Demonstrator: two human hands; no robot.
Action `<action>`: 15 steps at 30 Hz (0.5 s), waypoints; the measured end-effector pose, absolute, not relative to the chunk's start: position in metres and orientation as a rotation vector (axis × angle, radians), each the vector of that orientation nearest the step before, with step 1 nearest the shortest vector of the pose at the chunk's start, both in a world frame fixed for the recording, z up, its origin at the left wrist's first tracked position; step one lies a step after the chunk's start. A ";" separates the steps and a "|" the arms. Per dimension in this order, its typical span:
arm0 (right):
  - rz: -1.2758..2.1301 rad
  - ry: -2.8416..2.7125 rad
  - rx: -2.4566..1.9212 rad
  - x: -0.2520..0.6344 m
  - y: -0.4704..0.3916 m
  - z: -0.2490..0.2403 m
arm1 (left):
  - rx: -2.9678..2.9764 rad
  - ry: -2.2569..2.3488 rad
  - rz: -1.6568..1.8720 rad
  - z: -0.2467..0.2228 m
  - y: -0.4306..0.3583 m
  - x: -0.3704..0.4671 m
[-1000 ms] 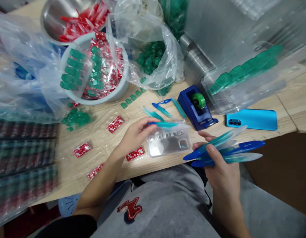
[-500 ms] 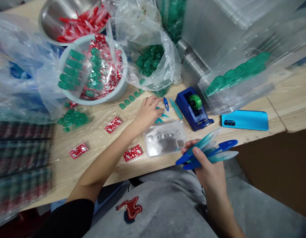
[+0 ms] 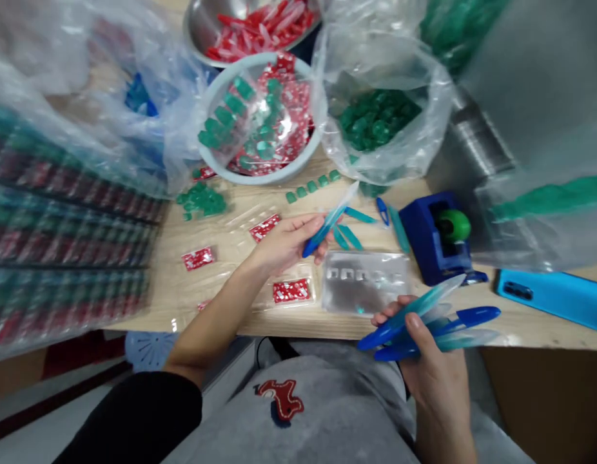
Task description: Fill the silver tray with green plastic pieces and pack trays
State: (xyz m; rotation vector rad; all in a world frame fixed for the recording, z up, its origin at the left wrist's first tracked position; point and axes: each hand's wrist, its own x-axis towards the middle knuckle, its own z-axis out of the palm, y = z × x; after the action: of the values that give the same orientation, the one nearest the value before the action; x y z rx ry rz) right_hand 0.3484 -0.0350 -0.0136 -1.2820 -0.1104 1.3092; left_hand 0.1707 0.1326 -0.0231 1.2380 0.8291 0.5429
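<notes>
My left hand (image 3: 298, 241) holds one slim blue-and-clear pointed piece (image 3: 331, 219) between thumb and fingers, above the table. Several similar blue and teal pieces (image 3: 424, 322) are gripped as a bundle in my right hand (image 3: 431, 348), near the table's front edge. Between the hands lies a clear plastic tray (image 3: 366, 296) with small square hollows. Loose teal strips (image 3: 347, 237) lie just behind it, beside a small blue piece (image 3: 382, 211) and a longer teal one (image 3: 399, 229). Left of the tray, a red patterned card (image 3: 291, 290) sits in clear packaging.
A blue tape dispenser (image 3: 431, 248) and a blue phone (image 3: 554, 298) are at the right. Behind stand a pale basin (image 3: 311, 154), a steel bowl (image 3: 195, 29) and a plastic bag of green pieces (image 3: 380, 119). Packed rows (image 3: 66, 258) fill the left. Green pieces (image 3: 202, 200) lie loose.
My left hand has lifted a blue-and-clear piece from the area behind the tray. My right hand still holds its bundle. The view has turned left, so things appear farther right.
</notes>
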 end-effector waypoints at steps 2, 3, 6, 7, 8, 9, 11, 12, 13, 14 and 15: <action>1.398 -0.124 -1.278 0.345 -0.029 -0.014 | 1.143 0.843 0.553 -0.025 0.122 0.148; 1.448 -0.130 -1.275 0.343 -0.026 -0.015 | 1.171 0.857 0.552 -0.027 0.117 0.137; 1.589 -0.134 -1.293 0.335 -0.019 -0.016 | 1.470 1.078 0.638 -0.039 0.108 0.103; 1.633 -0.140 -1.303 0.333 -0.017 -0.017 | 1.601 1.236 0.699 -0.044 0.108 0.092; 1.670 -0.152 -1.311 0.330 -0.016 -0.017 | 1.710 1.406 0.764 -0.048 0.111 0.081; 1.702 -0.169 -1.315 0.327 -0.014 -0.017 | 1.791 1.564 0.820 -0.053 0.115 0.071; 1.754 -0.204 -1.309 0.321 -0.013 -0.017 | 1.879 1.768 0.853 -0.060 0.128 0.057; 1.767 -0.213 -1.305 0.318 -0.012 -0.016 | 1.896 1.807 0.842 -0.064 0.135 0.052; 1.778 -0.217 -1.300 0.315 -0.012 -0.016 | 1.908 1.823 0.828 -0.067 0.141 0.049; 1.787 -0.217 -1.293 0.313 -0.012 -0.015 | 1.926 1.843 0.812 -0.070 0.147 0.048; 1.794 -0.216 -1.288 0.311 -0.012 -0.014 | 1.940 1.859 0.797 -0.073 0.152 0.048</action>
State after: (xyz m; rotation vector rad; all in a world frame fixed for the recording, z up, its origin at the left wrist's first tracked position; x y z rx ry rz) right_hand 0.3109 -0.0118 -0.0135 -1.2877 -0.2158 1.7939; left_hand 0.0480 0.1521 -0.0728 1.9401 1.8591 0.7969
